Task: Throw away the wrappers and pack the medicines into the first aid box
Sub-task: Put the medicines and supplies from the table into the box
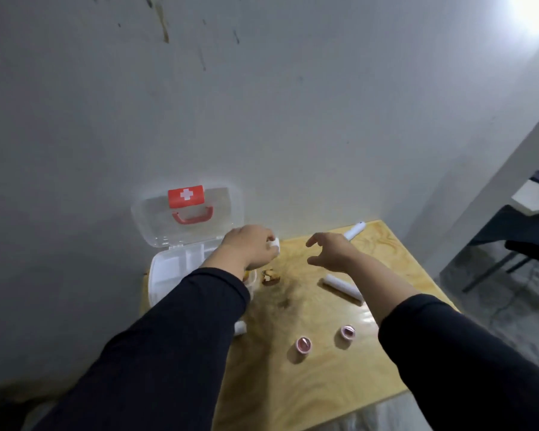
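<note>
The first aid box (168,269) stands open at the table's far left, its clear lid (156,222) with a red cross label leaning on the wall. My left hand (249,247) hovers at the box's right edge, closed on a small white object (275,244). To its right my right hand (330,251) hangs open above the table, holding nothing. A white bandage roll (343,287) lies under that wrist, and a white tube (353,230) rests by the far edge. Two small pink tape rolls (303,345) (347,332) sit nearer me.
A brownish crumpled wrapper (269,276) lies beside the box. A small white item (240,327) peeks out beside my left sleeve. The wooden table (293,384) abuts the grey wall. A dark chair (526,253) and a white desk (532,200) stand on the right.
</note>
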